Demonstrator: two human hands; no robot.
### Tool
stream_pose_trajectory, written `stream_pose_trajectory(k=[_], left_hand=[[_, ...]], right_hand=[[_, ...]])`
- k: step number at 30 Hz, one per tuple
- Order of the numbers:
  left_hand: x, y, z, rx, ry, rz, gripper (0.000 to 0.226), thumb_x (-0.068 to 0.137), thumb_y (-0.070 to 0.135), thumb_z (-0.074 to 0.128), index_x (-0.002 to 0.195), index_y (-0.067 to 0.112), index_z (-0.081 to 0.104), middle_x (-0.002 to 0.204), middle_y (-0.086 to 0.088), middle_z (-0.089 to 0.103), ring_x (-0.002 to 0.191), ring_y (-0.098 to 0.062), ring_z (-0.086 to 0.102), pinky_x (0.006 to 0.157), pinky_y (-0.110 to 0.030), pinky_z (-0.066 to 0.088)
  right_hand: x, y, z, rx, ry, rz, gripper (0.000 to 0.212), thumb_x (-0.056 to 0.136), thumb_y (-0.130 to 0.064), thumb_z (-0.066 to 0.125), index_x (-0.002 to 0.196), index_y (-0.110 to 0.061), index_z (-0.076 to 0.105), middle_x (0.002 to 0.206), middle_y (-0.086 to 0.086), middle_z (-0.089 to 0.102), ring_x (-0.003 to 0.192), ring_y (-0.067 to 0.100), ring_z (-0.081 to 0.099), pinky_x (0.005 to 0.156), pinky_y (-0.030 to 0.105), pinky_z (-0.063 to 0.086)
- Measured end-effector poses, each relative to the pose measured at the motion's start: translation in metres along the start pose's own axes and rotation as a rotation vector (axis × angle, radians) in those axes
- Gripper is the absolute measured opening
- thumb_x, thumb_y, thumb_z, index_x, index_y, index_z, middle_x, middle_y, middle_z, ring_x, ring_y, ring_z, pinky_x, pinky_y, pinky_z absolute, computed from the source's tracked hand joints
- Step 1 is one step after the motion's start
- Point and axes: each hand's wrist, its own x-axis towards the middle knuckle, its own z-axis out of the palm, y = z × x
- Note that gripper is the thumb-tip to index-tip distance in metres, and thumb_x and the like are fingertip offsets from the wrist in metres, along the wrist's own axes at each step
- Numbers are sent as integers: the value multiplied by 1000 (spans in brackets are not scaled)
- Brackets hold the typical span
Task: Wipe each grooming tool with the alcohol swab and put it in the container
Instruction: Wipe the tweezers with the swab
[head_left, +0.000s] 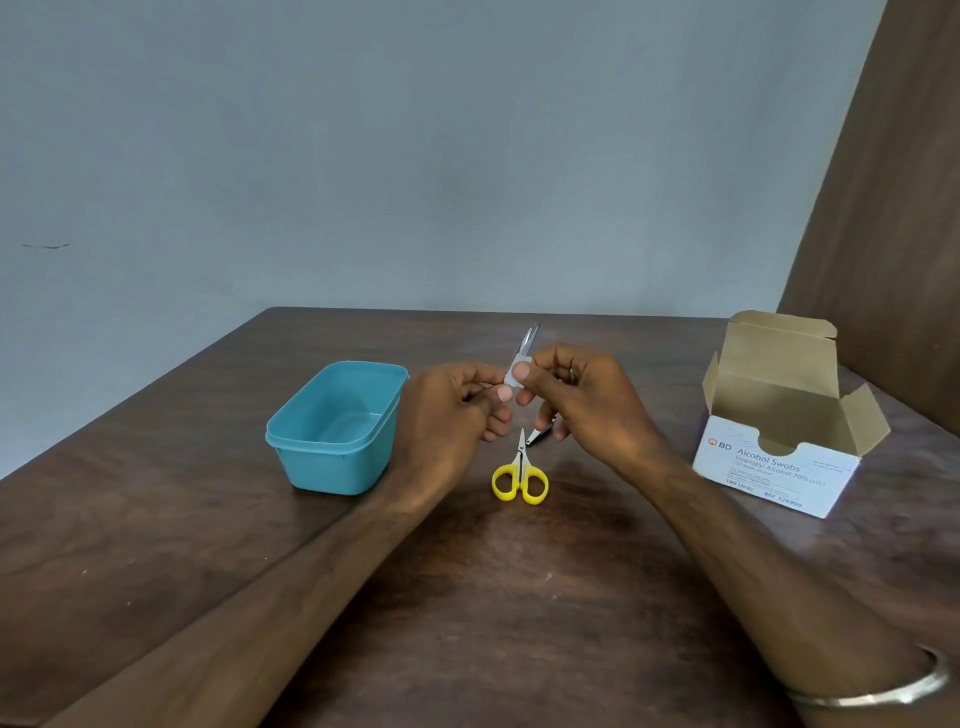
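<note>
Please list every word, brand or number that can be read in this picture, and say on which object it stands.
All text is on the front of the white cardboard box:
"BD"
"Alcohol Swabs"
"Isopropyl Alcohol 70% (v/v)"
"100 Units"
"REF 326900", faint, so the digits are uncertain
The other small lines there are too blurred to read.

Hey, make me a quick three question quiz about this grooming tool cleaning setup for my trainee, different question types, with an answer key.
1. True or false: the teal container already holds a tool.
2. Multiple choice: where do the yellow scissors lie? A) in the container B) on the table, below the hands C) in the swab box
3. Fill in: the left hand holds the metal tweezers while the right hand pinches the white ______ around them.

Key
1. False; it looks empty.
2. B
3. Swab. A nail clipper also shows on the table under the right hand.
</note>
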Motion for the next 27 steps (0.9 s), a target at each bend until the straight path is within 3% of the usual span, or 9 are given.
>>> stream_pose_trajectory(k=[3, 7, 13, 19, 27], left_hand=[[1, 0, 0, -24, -2, -9, 28, 91, 9, 66, 76, 32, 68, 59, 2, 70, 58, -17, 70, 60, -30, 61], [0, 0, 0, -8, -10, 4, 14, 91, 10, 65, 88, 23, 70, 66, -2, 72, 59, -14, 71, 60, -27, 61], [0, 0, -1, -11, -3, -11, 10, 91, 9, 65, 97, 16, 70, 69, -4, 72, 61, -16, 71, 60, -27, 60], [-1, 1, -1, 15, -16, -2, 15, 93, 7, 63, 93, 20, 69, 70, -2, 71, 61, -13, 70, 59, -22, 58], [0, -2, 0, 37, -12, -6, 15, 93, 5, 61, 96, 16, 71, 68, 2, 70, 59, -9, 69, 59, -21, 58]], right_hand=[[1, 1, 2, -28, -15, -11, 12, 94, -28, 68, 86, -20, 73, 76, 7, 72, 51, 19, 59, 45, 22, 45], [0, 1, 0, -18, -6, -7, 12, 93, -28, 69, 87, -19, 73, 78, 11, 72, 51, 20, 59, 45, 22, 45], [2, -2, -3, 34, 55, 24, 18, 92, -29, 69, 91, -12, 73, 79, 11, 73, 51, 21, 59, 48, 30, 45], [1, -4, -7, 107, 100, 49, 22, 93, -28, 68, 95, -7, 72, 75, 4, 72, 51, 20, 57, 45, 28, 46], [2, -5, -13, 160, 143, 63, 15, 94, -28, 67, 90, -15, 73, 77, 5, 72, 53, 21, 58, 45, 28, 47]])
